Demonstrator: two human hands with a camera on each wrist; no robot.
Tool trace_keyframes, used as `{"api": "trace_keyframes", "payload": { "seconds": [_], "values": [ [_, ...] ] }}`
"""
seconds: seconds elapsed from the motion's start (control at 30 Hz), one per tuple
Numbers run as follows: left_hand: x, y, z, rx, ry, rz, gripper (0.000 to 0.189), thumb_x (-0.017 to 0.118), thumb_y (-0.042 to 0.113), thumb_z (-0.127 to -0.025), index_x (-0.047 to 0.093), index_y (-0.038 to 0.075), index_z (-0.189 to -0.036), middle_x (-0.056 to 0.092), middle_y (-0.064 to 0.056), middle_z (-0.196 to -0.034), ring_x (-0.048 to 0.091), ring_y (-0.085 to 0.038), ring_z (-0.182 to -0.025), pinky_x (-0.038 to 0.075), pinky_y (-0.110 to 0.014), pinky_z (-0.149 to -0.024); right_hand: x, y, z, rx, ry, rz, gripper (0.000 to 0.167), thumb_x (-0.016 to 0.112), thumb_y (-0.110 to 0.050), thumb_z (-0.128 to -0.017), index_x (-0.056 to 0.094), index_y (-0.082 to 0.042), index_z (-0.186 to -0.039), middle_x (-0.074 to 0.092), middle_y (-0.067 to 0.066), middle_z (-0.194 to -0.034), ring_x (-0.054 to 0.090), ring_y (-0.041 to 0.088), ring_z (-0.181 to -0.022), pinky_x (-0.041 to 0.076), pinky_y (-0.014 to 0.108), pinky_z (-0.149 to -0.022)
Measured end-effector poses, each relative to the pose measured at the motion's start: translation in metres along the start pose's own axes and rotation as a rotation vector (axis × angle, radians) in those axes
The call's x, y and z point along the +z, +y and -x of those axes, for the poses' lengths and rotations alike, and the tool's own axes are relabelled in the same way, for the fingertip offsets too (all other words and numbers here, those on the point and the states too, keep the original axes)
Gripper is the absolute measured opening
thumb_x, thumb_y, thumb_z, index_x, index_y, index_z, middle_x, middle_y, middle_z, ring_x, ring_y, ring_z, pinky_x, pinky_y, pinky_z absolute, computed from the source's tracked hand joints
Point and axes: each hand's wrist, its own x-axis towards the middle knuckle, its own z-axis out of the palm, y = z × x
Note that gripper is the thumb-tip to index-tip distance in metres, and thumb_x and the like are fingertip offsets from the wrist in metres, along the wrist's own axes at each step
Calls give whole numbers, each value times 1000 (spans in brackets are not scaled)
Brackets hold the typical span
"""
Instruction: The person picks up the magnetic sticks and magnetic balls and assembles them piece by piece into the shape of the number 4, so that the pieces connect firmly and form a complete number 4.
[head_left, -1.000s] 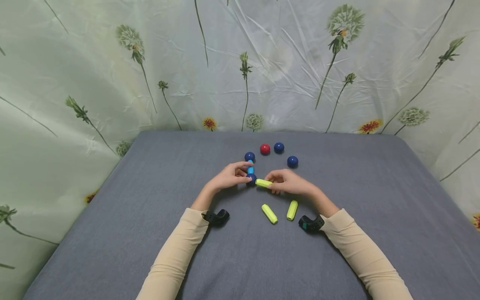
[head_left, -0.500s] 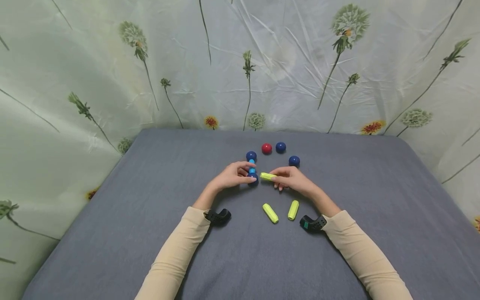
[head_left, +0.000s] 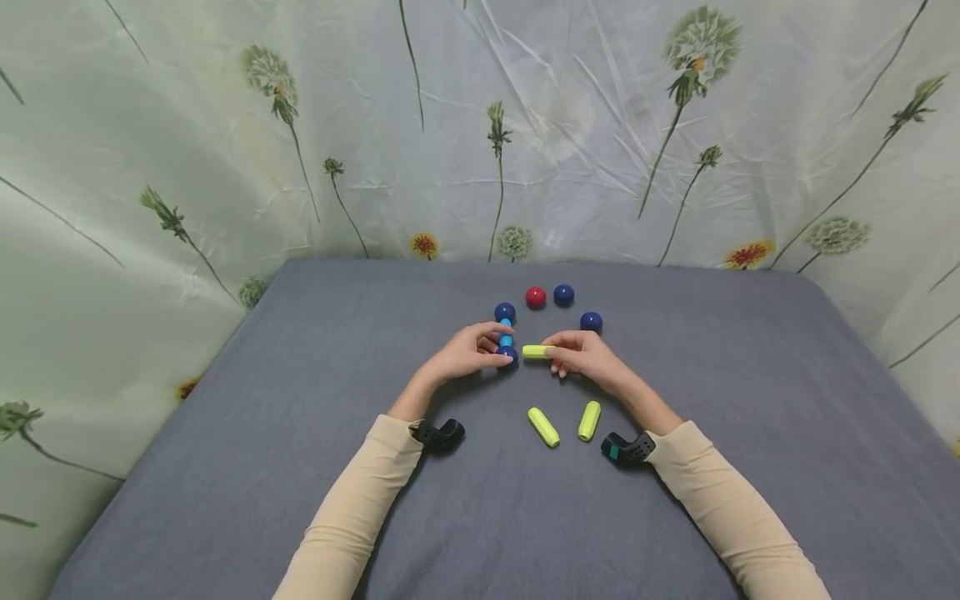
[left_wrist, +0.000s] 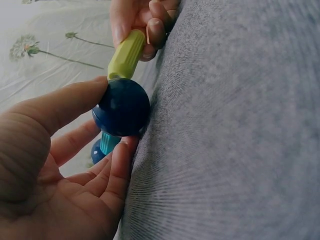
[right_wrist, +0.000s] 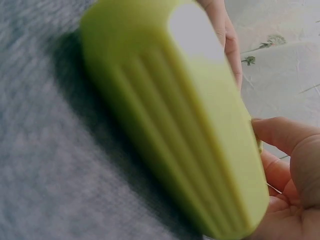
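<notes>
My left hand [head_left: 467,350] pinches a dark blue ball [left_wrist: 122,107] between thumb and fingers. A light blue ribbed rod [head_left: 506,332] runs from this ball to a second dark blue ball [head_left: 505,312], beyond the fingers. My right hand [head_left: 588,358] grips a yellow-green ribbed rod [head_left: 535,352], pointing its free end at the held ball. In the head view a narrow gap shows between rod and ball; in the left wrist view they overlap. Two more yellow-green rods, a left one [head_left: 543,427] and a right one [head_left: 589,421], lie nearer the body.
A red ball [head_left: 536,297] and a blue ball [head_left: 564,294] sit farther back on the grey cloth surface [head_left: 225,433]. Another blue ball [head_left: 591,322] lies just beyond my right hand. Behind the table hangs a flower-printed curtain [head_left: 420,183].
My right hand has drawn the yellow-green rod slightly up and away from the held ball, and the rod now lies more level. The left hand keeps its hold. The head view shifted slightly.
</notes>
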Motion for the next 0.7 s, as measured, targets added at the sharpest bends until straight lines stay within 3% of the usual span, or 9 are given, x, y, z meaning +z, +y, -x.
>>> {"api": "trace_keyframes", "payload": {
  "seconds": [0.7],
  "values": [
    [-1,2,0,-12,-6,4,50,67,18,-86,51,8,-133,56,-19,-122,59,-29,-107,49,-38,-91,2,-1,-3,11,-5,56,33,56,-20,-94,61,5,-114,60,-2,-75,56,5,-62,49,19,-58]
  ]
}}
